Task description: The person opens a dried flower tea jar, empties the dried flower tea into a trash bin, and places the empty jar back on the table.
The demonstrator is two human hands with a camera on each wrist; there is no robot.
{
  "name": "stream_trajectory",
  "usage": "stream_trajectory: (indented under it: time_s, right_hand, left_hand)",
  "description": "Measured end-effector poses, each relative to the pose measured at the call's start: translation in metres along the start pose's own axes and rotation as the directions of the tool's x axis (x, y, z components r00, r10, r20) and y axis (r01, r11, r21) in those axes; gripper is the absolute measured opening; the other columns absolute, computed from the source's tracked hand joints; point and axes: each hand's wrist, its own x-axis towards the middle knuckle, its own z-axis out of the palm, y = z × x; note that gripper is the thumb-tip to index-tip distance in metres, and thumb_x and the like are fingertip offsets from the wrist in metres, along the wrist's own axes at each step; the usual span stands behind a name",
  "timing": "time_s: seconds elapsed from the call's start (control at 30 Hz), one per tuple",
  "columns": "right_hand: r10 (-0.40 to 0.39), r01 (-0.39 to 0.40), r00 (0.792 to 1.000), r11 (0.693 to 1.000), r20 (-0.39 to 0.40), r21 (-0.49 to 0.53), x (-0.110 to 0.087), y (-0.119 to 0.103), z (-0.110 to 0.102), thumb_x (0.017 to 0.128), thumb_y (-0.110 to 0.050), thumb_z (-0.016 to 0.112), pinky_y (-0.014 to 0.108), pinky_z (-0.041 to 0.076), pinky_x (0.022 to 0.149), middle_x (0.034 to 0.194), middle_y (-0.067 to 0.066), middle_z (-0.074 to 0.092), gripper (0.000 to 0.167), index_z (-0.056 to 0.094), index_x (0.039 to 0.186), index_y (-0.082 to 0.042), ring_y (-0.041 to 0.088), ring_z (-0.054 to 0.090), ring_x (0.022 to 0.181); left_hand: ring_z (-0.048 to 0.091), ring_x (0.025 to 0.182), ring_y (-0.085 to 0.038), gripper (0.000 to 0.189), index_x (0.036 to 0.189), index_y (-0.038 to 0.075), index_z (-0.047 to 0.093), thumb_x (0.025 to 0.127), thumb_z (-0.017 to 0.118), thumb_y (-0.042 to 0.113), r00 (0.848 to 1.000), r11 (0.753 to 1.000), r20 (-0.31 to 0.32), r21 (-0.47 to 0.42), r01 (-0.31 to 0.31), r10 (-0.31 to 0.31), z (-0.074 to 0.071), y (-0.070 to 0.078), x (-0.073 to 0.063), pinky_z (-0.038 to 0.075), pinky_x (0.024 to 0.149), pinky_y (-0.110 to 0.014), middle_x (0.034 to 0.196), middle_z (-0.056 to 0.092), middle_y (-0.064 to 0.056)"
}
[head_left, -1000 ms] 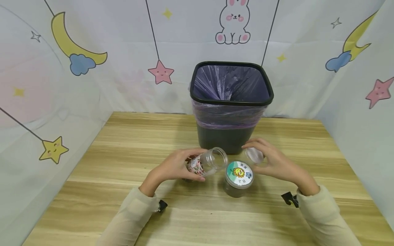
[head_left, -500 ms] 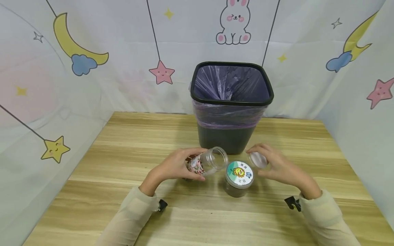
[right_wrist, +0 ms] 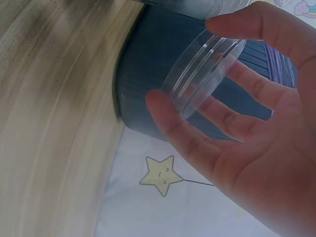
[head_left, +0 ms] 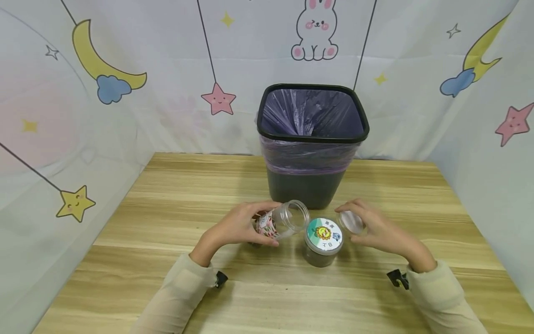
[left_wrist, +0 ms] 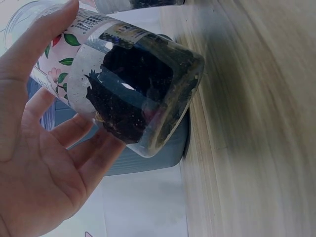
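My left hand grips a clear jar with a floral label, tilted so its uncapped mouth faces right. Dark dried pieces lie inside toward the jar's base in the left wrist view. In my right hand is a clear round lid, pinched by its rim between thumb and fingers. Between the hands a second jar stands upright on the table, capped by a lid with a sunflower picture. The held lid is just right of this capped jar.
A black bin lined with a purple bag stands behind the jars. The wooden table meets a printed cloth backdrop at the back and both sides.
My right hand has moved slightly right and toward me with the clear lid, away from the capped jar. My left hand and its jar have stayed nearly still.
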Motion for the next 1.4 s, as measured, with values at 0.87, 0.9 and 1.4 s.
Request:
stream_trajectory:
  time_s: [0.87, 0.9, 1.4]
  right_hand:
    - [0.090, -0.089, 0.976, 0.996, 0.197, -0.015, -0.014, 0.008, 0.008, 0.068, -0.010, 0.087, 0.031, 0.050, 0.075, 0.108, 0.013, 0.056, 0.059, 0.068, 0.123, -0.001, 0.022, 0.055, 0.093]
    - [0.092, -0.090, 0.975, 0.996, 0.202, -0.015, -0.015, 0.008, 0.008, 0.067, -0.010, 0.087, 0.031, 0.050, 0.075, 0.108, 0.013, 0.056, 0.060, 0.068, 0.123, -0.001, 0.022, 0.055, 0.094]
    - [0.073, -0.067, 0.973, 0.997, 0.219, -0.034, -0.020, 0.015, 0.016, 0.065, -0.010, 0.090, 0.045, 0.051, 0.085, 0.108, 0.009, 0.055, 0.059, 0.069, 0.119, 0.001, 0.025, 0.055, 0.098]
  left_hand:
    - [0.064, 0.103, -0.011, 0.080, 0.139, 0.032, 0.058, 0.067, 0.091, 0.047, 1.000, 1.000, 0.009, -0.012, 0.002, -0.002, 0.002, -0.002, 0.000, 0.054, 0.087, -0.029, 0.119, 0.066, 0.012]
    - [0.064, 0.103, -0.012, 0.080, 0.139, 0.031, 0.058, 0.068, 0.091, 0.047, 1.000, 1.000, 0.008, -0.014, 0.000, 0.000, 0.002, -0.002, -0.001, 0.054, 0.087, -0.029, 0.119, 0.066, 0.012]
    - [0.064, 0.104, -0.010, 0.080, 0.139, 0.031, 0.058, 0.068, 0.092, 0.045, 1.000, 0.999, -0.003, -0.028, 0.018, -0.018, 0.001, 0.000, -0.002, 0.053, 0.088, -0.030, 0.121, 0.065, 0.011]
